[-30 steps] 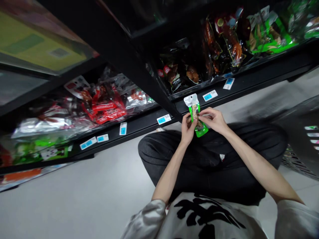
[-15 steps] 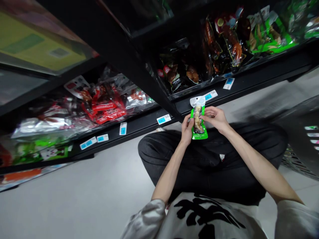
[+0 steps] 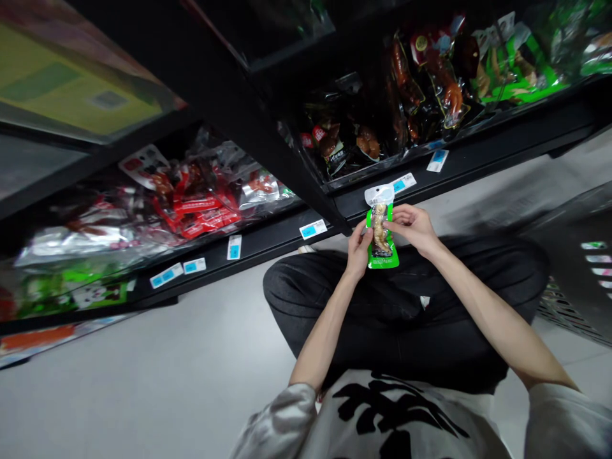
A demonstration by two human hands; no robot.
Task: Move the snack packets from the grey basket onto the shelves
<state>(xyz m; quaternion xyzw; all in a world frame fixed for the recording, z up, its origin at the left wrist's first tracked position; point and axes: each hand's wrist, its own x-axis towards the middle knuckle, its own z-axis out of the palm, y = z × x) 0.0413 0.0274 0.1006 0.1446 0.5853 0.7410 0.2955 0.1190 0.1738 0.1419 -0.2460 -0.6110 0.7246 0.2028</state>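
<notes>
Between my two hands, above my lap, is a small green snack packet [image 3: 380, 237] with a clear window and a pale hang-hole top. Through the window shows a tan piece of food, perhaps a chicken foot. My left hand [image 3: 358, 248] grips the packet's left edge, thumb on its front. On the other side my right hand [image 3: 414, 228] pinches the right edge, its thumb over the window and its fingers curled behind. The packet is held upright, face toward me, just in front of the shelf edge.
A black shelf [image 3: 459, 167] with price tags [image 3: 313, 229] runs across the front. It bears dark vacuum packs [image 3: 452, 95], similar green packets [image 3: 521, 70] at the right and red packs [image 3: 201, 204] at the left. A dark slotted basket [image 3: 568, 255] stands on the floor at my right.
The view has shifted very slightly, moving the shelves a little left. Both hands keep the same hold on the packet, and the food in its window shows a bit more brightly.
</notes>
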